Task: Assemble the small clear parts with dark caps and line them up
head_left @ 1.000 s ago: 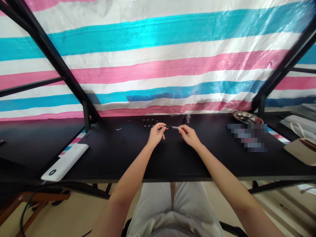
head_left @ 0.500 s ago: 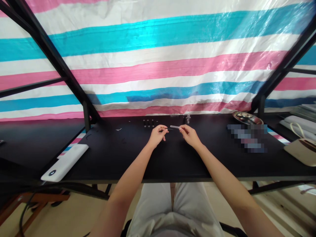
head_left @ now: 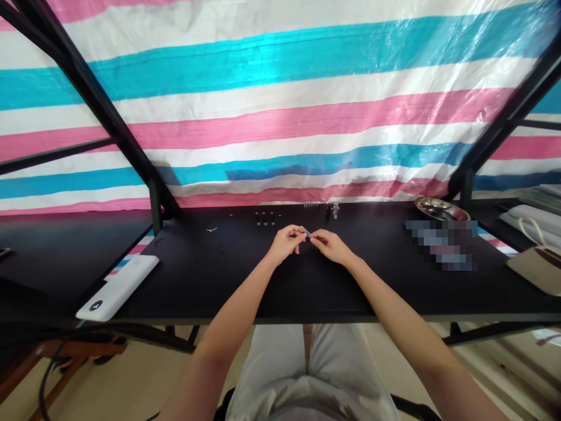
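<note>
Over the middle of the black table (head_left: 197, 280), my left hand (head_left: 286, 242) pinches a small dark piece that is mostly hidden by the fingers. Close beside it, my right hand (head_left: 332, 245) is closed on a thin, pale strip (head_left: 305, 232), which slants between the fingertips of both hands. Whether the two pieces touch is too small to tell. Beyond my left hand stand several small black pieces (head_left: 265, 219) in a group. Farther back lie a row of tiny light pieces (head_left: 311, 206) and a small clear item (head_left: 335, 211).
A white power strip-like box (head_left: 118, 287) lies at the left. White bits (head_left: 212, 229) are on the table at the back left. At the right are a round metal tray (head_left: 442, 209), a blurred patch and a beige bag (head_left: 537, 269). Striped sheeting hangs behind.
My hands have come closer together. The pale strip has moved left and turned from nearly level to slanted, its far end now by my left fingertips.
</note>
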Demonstrator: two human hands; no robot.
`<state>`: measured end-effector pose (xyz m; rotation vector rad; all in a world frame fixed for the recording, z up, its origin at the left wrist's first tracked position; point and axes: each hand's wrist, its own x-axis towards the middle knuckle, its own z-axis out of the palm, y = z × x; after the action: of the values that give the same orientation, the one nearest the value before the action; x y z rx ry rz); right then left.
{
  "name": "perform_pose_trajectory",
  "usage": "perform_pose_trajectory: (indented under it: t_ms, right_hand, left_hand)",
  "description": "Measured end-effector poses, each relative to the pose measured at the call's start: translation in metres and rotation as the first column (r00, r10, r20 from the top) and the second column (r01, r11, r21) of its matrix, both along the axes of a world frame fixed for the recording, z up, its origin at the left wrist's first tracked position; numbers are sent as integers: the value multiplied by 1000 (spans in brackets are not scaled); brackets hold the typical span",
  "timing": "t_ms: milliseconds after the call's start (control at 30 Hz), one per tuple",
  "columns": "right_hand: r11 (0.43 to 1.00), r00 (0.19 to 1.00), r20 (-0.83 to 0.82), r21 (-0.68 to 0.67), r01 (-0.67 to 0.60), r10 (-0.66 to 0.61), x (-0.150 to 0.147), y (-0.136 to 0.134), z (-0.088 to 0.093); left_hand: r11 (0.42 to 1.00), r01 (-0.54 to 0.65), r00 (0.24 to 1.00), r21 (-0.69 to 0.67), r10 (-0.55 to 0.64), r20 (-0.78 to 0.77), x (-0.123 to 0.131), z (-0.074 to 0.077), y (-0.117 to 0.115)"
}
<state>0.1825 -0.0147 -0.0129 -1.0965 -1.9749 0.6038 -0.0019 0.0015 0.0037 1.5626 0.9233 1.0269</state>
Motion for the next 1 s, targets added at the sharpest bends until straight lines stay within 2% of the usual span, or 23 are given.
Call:
perform_pose_trajectory:
  t_ms: [333,633,833,1000]
  right_hand:
    - [993,993,101,-102,-56,66,-3,-7,5]
    - [993,989,123,-98,-67,78,-5,-9,14]
    - [994,989,106,-10,-105,106,-6,-8,13]
    - [990,989,50,-30,-136,138,-6,-7,11]
  left_hand:
    - [1000,18,998,9,-18,-52,1,4,-6]
    - [999,54,997,1,-54,-55,2,3,-5]
    - [996,82,996,40,-80,-45,2,5,-6]
    - [995,86,995,57,-83,-54,0,8,-8]
